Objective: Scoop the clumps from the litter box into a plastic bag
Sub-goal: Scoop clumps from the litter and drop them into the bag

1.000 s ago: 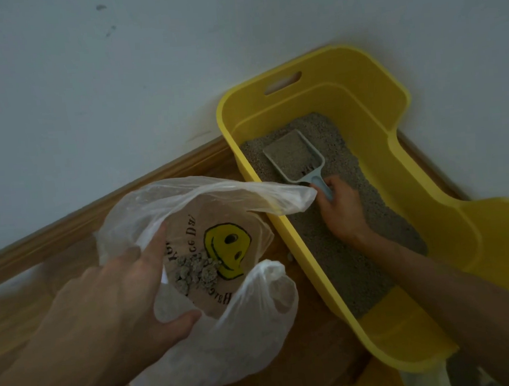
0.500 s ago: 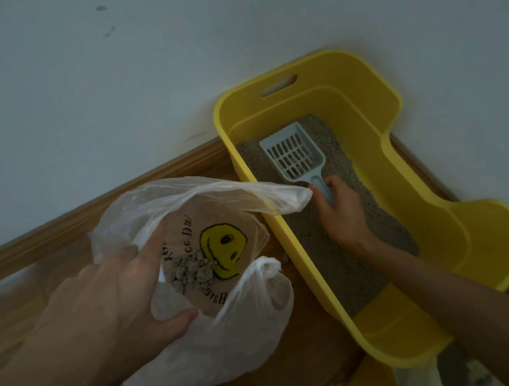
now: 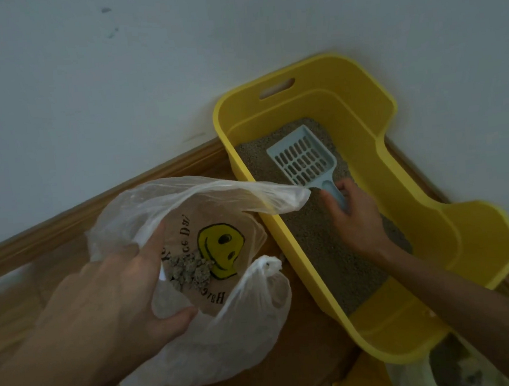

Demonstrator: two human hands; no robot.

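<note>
A yellow litter box stands on the floor against the wall, with grey litter in its bottom. My right hand is inside it, closed on the handle of a pale blue slotted scoop. The scoop's pan is empty and held above the litter at the far end. To the left, my left hand grips the rim of a clear plastic bag and holds its mouth wide. A small pile of grey clumps lies in the bag beside a printed yellow smiley face.
A white wall rises behind the box, with a wooden skirting board along its foot. The floor is wood. At the bottom right, beside the box's low entry end, lie a yellow piece and a bag with grey contents.
The scoop, full of litter a second ago, is now empty with its slots showing. My right hand has held it over the far end. The left hand and bag stayed put.
</note>
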